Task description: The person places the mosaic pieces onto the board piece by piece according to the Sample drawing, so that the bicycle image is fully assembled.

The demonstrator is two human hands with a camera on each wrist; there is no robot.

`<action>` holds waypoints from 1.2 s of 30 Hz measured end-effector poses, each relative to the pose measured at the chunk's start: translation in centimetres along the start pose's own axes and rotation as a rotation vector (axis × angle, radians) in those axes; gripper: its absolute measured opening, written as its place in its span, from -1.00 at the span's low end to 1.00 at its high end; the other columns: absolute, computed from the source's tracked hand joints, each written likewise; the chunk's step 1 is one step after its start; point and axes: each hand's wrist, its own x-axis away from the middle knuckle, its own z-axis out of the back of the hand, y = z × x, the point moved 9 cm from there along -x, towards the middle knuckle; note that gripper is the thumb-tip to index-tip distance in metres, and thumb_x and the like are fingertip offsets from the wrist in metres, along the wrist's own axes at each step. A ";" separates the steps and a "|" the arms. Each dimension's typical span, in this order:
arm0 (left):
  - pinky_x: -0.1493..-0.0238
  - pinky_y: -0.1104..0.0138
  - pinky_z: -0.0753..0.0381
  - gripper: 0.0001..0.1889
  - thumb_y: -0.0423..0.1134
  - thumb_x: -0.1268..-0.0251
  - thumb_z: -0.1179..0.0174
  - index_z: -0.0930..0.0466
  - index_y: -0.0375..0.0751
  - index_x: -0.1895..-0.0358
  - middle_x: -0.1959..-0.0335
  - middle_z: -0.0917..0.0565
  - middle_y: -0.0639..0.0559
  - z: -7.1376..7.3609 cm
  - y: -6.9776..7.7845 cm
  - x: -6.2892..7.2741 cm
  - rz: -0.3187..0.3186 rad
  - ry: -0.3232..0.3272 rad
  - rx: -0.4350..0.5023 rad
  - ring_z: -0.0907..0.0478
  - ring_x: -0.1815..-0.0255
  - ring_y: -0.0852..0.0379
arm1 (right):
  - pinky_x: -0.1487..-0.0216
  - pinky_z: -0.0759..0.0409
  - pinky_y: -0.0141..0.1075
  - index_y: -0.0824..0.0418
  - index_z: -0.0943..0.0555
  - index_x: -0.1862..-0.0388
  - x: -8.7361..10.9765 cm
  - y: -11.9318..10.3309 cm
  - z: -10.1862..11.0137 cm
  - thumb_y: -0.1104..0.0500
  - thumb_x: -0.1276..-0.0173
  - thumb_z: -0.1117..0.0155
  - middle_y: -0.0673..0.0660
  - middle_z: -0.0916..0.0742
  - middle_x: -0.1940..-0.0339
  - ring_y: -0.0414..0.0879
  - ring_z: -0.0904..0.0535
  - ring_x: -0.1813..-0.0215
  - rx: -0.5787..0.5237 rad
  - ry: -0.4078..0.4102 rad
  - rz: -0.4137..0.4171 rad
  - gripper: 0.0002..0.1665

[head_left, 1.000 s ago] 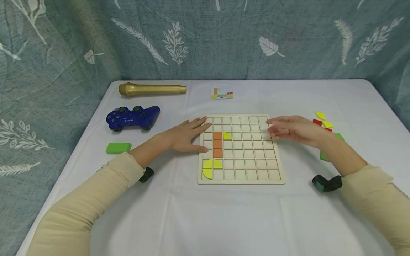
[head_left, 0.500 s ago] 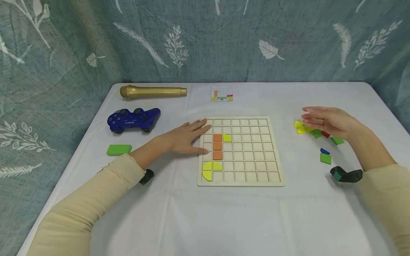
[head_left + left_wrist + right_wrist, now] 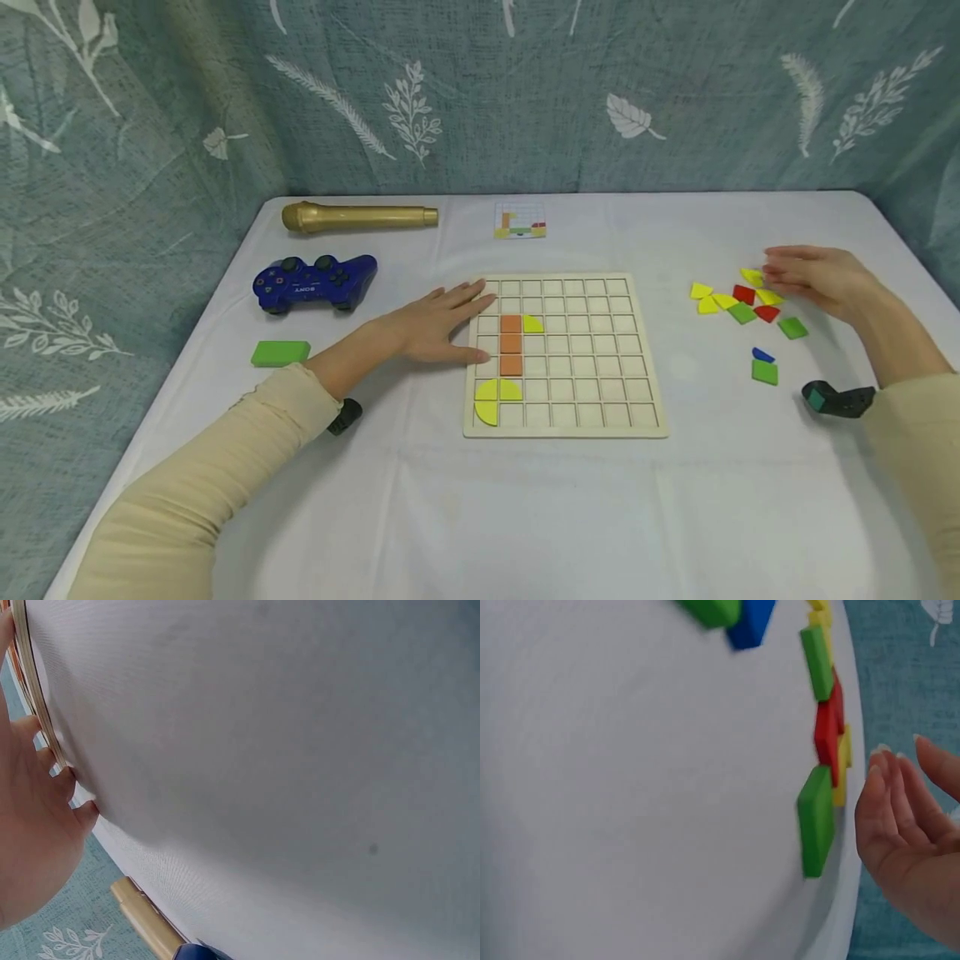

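Observation:
A pale wooden grid board (image 3: 589, 367) lies mid-table. My left hand (image 3: 435, 325) rests spread on its left edge, fingertips and thumb on the frame. Three orange squares (image 3: 511, 343) stand in a column on the board, with a yellow quarter circle (image 3: 532, 323) beside the top one. Yellow quarter circles (image 3: 487, 412) also fill cells at the lower left. On the right, my right hand (image 3: 821, 279) hovers by the loose pieces, fingers loosely bent and nothing held. Its fingertips overlap a yellow piece (image 3: 751, 277); red pieces (image 3: 826, 733) and a green piece (image 3: 817, 821) lie close by.
A small pattern card (image 3: 520, 221) lies behind the board. At the left are a gold microphone (image 3: 367, 217), a blue game controller (image 3: 315, 283) and a green block (image 3: 281, 353). A blue piece (image 3: 762, 355) and green square (image 3: 765, 372) lie nearer, at the right.
My right hand has moved from the board's right edge out to the loose pieces at the right, uncovering several of them. The left hand stays on the board.

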 end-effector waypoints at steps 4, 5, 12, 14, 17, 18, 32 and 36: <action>-0.45 0.08 0.30 -0.03 0.41 -0.27 0.09 0.30 0.02 -0.55 -0.54 0.35 0.03 0.1 0.1 0.1 0.007 0.000 -0.008 0.38 -0.52 0.03 | -0.15 -0.44 -0.40 0.28 -0.05 -0.52 0.1 0.7 0.4 -0.23 -0.37 -0.12 0.29 -0.30 -0.35 -0.25 -0.50 0.03 0.110 0.036 -0.005 -0.03; -0.45 0.07 0.30 -0.03 0.41 -0.27 0.08 0.30 0.02 -0.55 -0.54 0.36 0.03 0.1 0.1 0.1 0.007 0.000 -0.011 0.38 -0.52 0.03 | -0.20 -0.40 -0.32 0.27 -0.06 -0.52 0.1 0.8 0.4 -0.23 -0.37 -0.13 0.35 -0.27 -0.38 -0.14 -0.47 -0.06 0.137 0.035 -0.003 -0.04; -0.45 0.06 0.29 -0.03 0.41 -0.26 0.08 0.30 0.01 -0.55 -0.54 0.36 0.02 0.1 0.2 0.2 0.000 0.003 -0.014 0.38 -0.52 0.02 | -0.27 -0.25 0.16 0.26 -0.17 -0.48 0.7 0.4 0.1 -0.11 -0.34 -0.26 0.43 -0.38 -0.27 0.26 -0.28 -0.22 0.294 0.015 0.074 -0.11; -0.45 0.06 0.29 -0.03 0.41 -0.26 0.08 0.30 0.01 -0.55 -0.54 0.36 0.02 0.1 0.2 0.2 0.002 0.002 -0.014 0.38 -0.52 0.02 | -0.17 -0.41 -0.08 0.27 -0.21 -0.45 0.8 0.2 -0.1 -0.06 -0.34 -0.28 0.42 -0.41 -0.22 0.24 -0.33 -0.17 0.337 0.009 0.105 -0.16; -0.45 0.06 0.29 -0.03 0.41 -0.26 0.08 0.30 0.02 -0.55 -0.54 0.36 0.02 0.1 0.2 0.2 0.007 0.000 -0.014 0.38 -0.52 0.02 | 0.12 -0.48 -0.50 0.31 -0.25 -0.41 0.9 -0.1 -0.2 0.04 -0.34 -0.30 0.42 -0.43 -0.17 0.23 -0.36 -0.11 0.371 0.007 0.135 -0.23; -0.45 0.06 0.29 -0.03 0.41 -0.26 0.08 0.30 0.01 -0.55 -0.54 0.36 0.02 0.1 0.1 0.2 0.008 0.000 -0.012 0.38 -0.52 0.02 | 0.25 -0.44 -0.60 0.33 -0.26 -0.40 0.9 -0.1 -0.2 0.06 -0.34 -0.30 0.42 -0.43 -0.16 0.23 -0.37 -0.08 0.384 0.012 0.144 -0.24; -0.45 0.08 0.29 -0.02 0.42 -0.25 0.07 0.29 0.02 -0.55 -0.54 0.35 0.02 0.0 0.3 0.2 0.025 -0.007 -0.001 0.37 -0.52 0.02 | 0.39 -0.34 -0.57 0.36 -0.32 -0.34 0.9 0.0 0.4 0.05 -0.36 -0.27 0.46 -0.44 -0.06 0.30 -0.34 -0.02 0.467 0.086 0.152 -0.31; -0.45 0.09 0.30 -0.02 0.43 -0.25 0.08 0.30 0.03 -0.55 -0.54 0.35 0.03 0.1 0.2 0.1 0.031 -0.006 -0.003 0.38 -0.52 0.03 | 0.43 -0.34 -0.56 0.36 -0.31 -0.35 0.7 0.4 0.8 0.05 -0.37 -0.26 0.47 -0.43 -0.07 0.31 -0.34 -0.01 0.464 0.087 0.118 -0.31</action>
